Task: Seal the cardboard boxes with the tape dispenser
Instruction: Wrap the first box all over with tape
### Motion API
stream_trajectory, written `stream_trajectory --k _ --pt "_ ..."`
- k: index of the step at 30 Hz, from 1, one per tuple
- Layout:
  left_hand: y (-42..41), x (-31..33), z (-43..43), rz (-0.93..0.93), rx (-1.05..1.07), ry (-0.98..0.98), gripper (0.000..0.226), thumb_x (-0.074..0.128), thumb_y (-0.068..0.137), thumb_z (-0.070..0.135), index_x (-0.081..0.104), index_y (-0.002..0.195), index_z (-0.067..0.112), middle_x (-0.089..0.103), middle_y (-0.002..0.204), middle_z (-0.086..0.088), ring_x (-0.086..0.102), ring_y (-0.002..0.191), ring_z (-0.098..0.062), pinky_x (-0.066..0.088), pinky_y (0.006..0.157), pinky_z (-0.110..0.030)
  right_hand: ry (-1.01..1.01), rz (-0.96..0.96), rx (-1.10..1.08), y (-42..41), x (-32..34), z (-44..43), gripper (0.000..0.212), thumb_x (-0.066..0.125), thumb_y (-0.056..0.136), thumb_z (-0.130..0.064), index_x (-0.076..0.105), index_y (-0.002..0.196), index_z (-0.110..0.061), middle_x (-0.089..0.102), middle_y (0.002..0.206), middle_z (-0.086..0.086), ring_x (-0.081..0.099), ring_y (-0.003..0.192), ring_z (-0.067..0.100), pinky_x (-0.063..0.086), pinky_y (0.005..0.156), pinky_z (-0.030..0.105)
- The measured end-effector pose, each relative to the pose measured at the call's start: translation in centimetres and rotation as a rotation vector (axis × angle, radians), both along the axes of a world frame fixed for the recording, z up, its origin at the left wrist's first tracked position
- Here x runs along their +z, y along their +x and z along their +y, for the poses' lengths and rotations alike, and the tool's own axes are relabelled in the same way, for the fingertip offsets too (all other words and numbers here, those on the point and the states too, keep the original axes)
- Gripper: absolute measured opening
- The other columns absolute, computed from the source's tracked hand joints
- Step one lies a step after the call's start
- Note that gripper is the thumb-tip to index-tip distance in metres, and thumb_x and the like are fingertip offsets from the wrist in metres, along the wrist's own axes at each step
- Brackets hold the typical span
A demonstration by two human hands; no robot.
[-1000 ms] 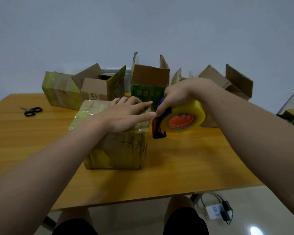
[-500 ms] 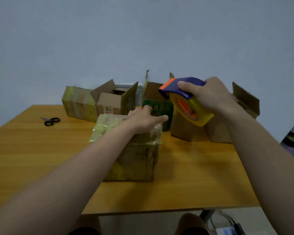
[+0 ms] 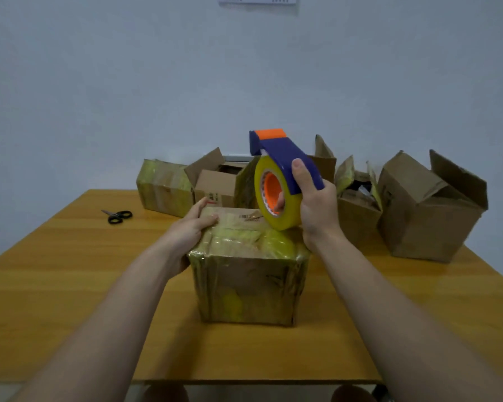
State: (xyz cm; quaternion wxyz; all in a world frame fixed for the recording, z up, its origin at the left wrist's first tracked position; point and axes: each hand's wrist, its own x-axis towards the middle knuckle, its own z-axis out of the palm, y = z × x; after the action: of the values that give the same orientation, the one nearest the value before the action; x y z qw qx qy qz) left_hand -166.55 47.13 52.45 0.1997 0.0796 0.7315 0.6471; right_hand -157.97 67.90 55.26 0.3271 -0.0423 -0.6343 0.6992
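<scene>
A closed cardboard box [image 3: 249, 274], wrapped in yellowish tape, stands in the middle of the wooden table [image 3: 70, 285]. My left hand [image 3: 190, 227] holds its upper left edge, thumb on top and fingers down the side. My right hand [image 3: 314, 207] grips a blue and orange tape dispenser [image 3: 282, 181] with a yellow roll, held upright just above the box's far right top edge.
Along the back of the table stand a taped box [image 3: 163, 187], an open box [image 3: 215, 184], another open box [image 3: 357, 204] and a large open box [image 3: 427, 210] at the right. Black scissors [image 3: 117, 216] lie at the back left.
My right hand has raised the dispenser from the box's right side and turned it upright over the top. My left hand slid from the box top to its left edge. The view shifted.
</scene>
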Motion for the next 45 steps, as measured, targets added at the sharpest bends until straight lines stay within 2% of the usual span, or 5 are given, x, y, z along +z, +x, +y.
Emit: stream_trajectory --k 6,12,25,36,45 --pt "-1.2 1.9 1.6 0.623 -0.195 -0.971 0.061 0.032 0.111 0.045 0.007 0.166 0.035 0.009 0.174 -0.006 0.011 0.159 -0.033 0.018 0.126 -0.050 0.042 -0.003 0.076 -0.1 0.0 0.1 0.029 0.067 0.092 -0.047 0.078 0.096 -0.021 0.078 0.088 0.008 0.076 0.080 0.024 0.058 0.067 0.030" --pt "0.8 1.5 5.7 0.595 -0.300 -1.262 0.068 0.015 0.106 0.064 -0.012 0.163 0.039 -0.014 0.174 -0.003 -0.019 0.157 -0.039 -0.007 0.124 -0.063 0.034 -0.023 0.117 -0.1 -0.1 0.5 0.036 0.063 0.091 -0.048 0.075 0.108 -0.019 0.075 0.106 0.015 0.071 0.099 0.034 0.058 0.084 0.040" --pt "4.7 2.7 7.8 0.701 -0.435 -1.215 0.107 0.012 0.081 0.096 -0.015 0.163 0.034 -0.017 0.172 -0.004 -0.017 0.158 -0.032 -0.011 0.125 -0.061 -0.051 0.059 -0.037 0.8 -0.4 1.1 0.044 0.062 0.095 -0.052 0.071 0.106 -0.010 0.075 0.083 0.006 0.072 0.075 0.019 0.060 0.067 0.033" --pt "11.4 2.1 15.2 0.879 -0.361 -1.213 0.076 0.042 0.107 0.038 0.004 0.166 0.009 -0.001 0.174 -0.015 -0.005 0.159 -0.040 -0.004 0.119 -0.075 0.204 0.108 -0.186 4.2 0.3 4.8 0.031 0.060 0.100 -0.038 0.069 0.106 -0.009 0.072 0.083 -0.004 0.068 0.069 0.009 0.053 0.059 0.022" --pt "9.2 2.8 14.1 0.851 -0.309 -1.070 0.052 0.057 0.098 0.038 0.042 0.144 0.019 0.045 0.145 -0.008 0.037 0.142 -0.038 0.027 0.116 -0.071 0.276 0.175 -0.187 4.8 0.7 3.3 0.034 0.056 0.093 -0.042 0.068 0.104 -0.012 0.071 0.089 0.006 0.068 0.078 0.019 0.057 0.065 0.031"
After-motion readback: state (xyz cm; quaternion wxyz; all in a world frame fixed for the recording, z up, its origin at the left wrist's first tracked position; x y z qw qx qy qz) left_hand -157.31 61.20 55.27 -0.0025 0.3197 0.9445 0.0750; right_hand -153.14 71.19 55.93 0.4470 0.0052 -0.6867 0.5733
